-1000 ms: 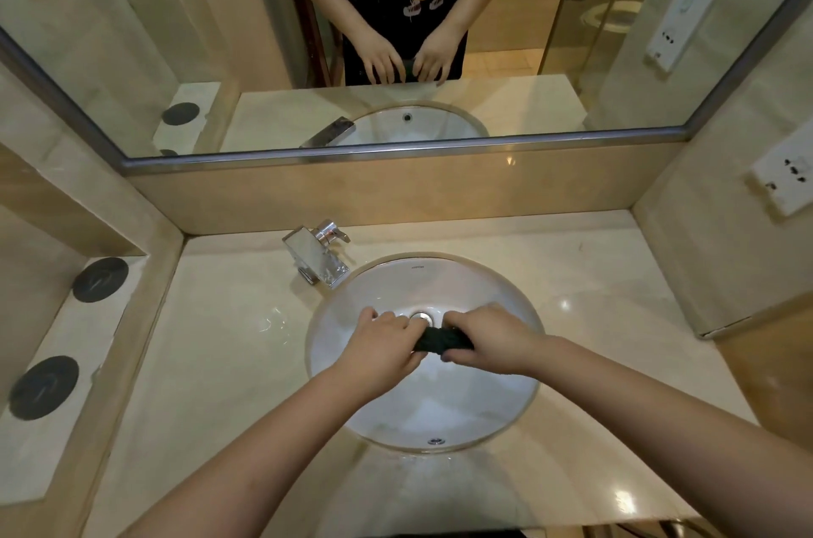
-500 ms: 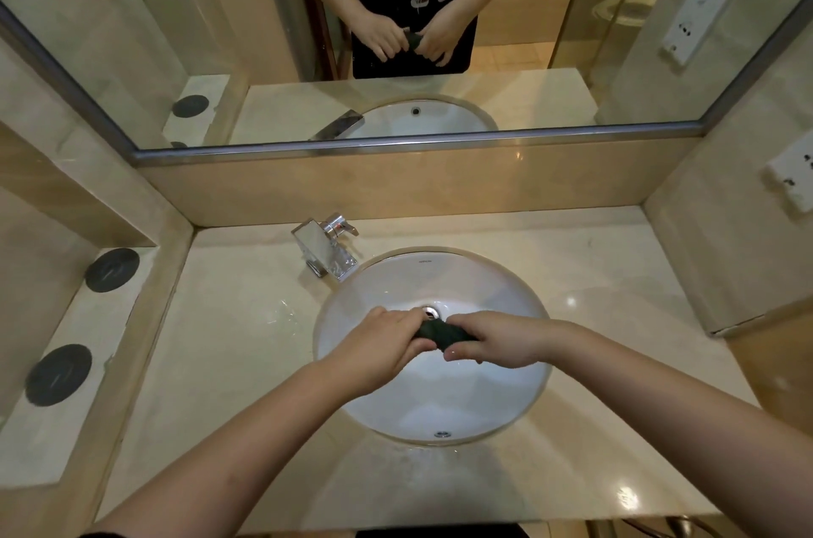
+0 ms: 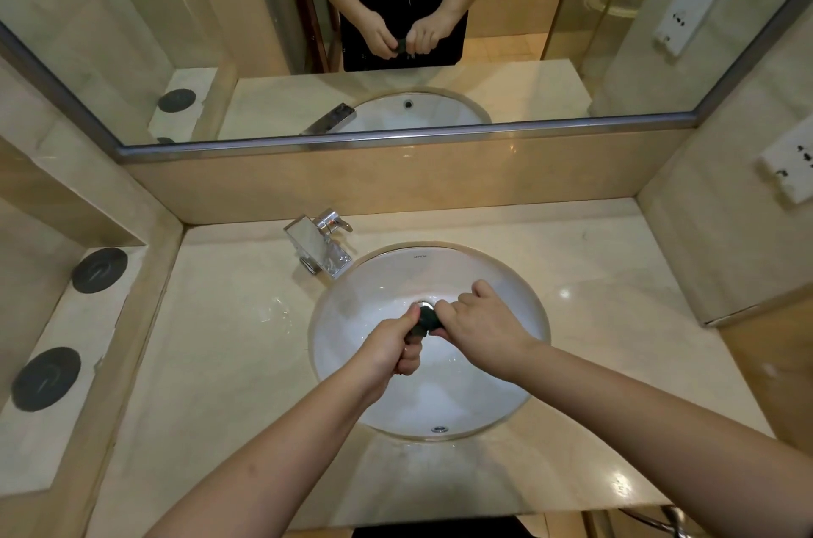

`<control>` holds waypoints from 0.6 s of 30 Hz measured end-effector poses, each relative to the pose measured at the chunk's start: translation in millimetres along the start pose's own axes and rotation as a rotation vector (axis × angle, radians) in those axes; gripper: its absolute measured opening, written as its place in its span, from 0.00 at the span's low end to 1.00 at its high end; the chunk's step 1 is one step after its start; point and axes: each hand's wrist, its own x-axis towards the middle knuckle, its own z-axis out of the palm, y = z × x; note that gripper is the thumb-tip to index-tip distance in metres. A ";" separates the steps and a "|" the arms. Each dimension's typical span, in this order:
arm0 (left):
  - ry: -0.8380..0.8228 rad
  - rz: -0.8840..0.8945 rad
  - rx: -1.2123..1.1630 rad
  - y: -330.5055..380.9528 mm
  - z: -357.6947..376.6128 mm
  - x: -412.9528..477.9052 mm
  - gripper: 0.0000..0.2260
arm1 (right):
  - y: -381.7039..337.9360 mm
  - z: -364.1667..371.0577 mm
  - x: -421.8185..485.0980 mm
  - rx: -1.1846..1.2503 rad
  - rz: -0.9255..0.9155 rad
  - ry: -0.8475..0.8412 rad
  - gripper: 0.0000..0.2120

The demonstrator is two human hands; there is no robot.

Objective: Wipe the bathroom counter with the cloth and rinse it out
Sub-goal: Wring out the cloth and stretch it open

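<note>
A dark green cloth [image 3: 423, 320] is bunched and twisted tight between both fists, held over the middle of the white oval sink [image 3: 365, 300]. My left hand [image 3: 393, 346] grips its near end, knuckles turned down. My right hand [image 3: 479, 324] grips the far end, just right of the drain. Only a short dark stretch of cloth shows between the fists. The beige marble counter [image 3: 228, 344] surrounds the sink and has a few wet streaks left of the bowl.
A chrome tap [image 3: 319, 247] stands at the sink's back left, with no water running. Two dark round coasters [image 3: 100, 270] [image 3: 46, 378] lie on a lower shelf at the left. A mirror [image 3: 506, 89] spans the back wall. A wall socket [image 3: 789, 170] is on the right.
Both fists have rotated against each other on the cloth: the left hand turned downward and nearer, the right rose slightly. The cloth is twisted tighter and shows less.
</note>
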 end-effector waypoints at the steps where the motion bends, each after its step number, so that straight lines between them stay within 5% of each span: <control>1: -0.009 -0.016 0.001 1.2 -0.6 -0.2 0.18 | -0.8 2.2 -0.6 -0.002 0.019 0.013 0.16; 5: -0.038 0.035 0.325 0.0 -9.5 -0.6 0.17 | 1.5 -4.0 -3.3 0.182 0.056 -0.090 0.12; 10: -0.030 0.222 0.562 2.9 -22.3 -2.5 0.05 | 12.5 -23.5 -5.7 0.779 0.158 -0.395 0.06; 12: -0.021 0.302 0.635 6.7 -24.6 -2.4 0.09 | 17.4 -27.8 -4.0 1.040 0.210 -0.497 0.09; 18: 0.051 0.418 0.803 16.0 -12.6 -3.1 0.10 | 18.2 -33.3 0.8 1.217 0.236 -0.569 0.09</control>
